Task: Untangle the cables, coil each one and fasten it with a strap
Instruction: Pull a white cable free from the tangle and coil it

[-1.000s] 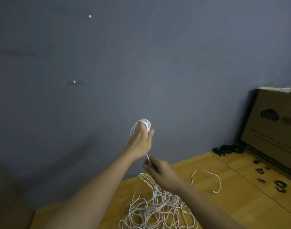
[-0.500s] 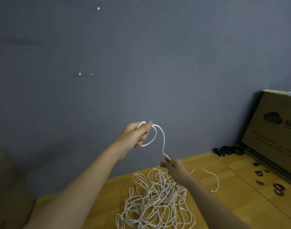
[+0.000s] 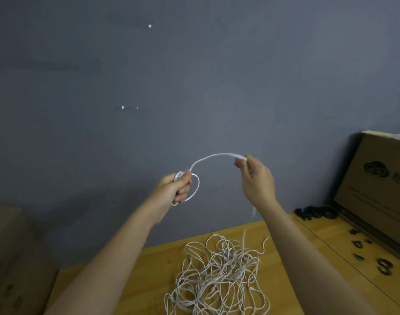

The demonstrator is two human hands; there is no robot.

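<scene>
L fingers (image 3: 183,192) clenched round white cable coil (image 3: 194,189); R hand (image 3: 257,178) pinching cable end, above tangle (image 3: 217,276).

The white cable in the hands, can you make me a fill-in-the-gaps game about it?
1. The left hand grips a small ____ of white cable.
2. The right hand pinches the cable's ____.
3. The tangled pile of cables lies on the wooden ____.
4. The black straps lie beside the cardboard ____.

Missing words: coil; end; table; box

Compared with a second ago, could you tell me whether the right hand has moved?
Yes. The right hand has risen from just above the table and now pinches the cable end.
</scene>
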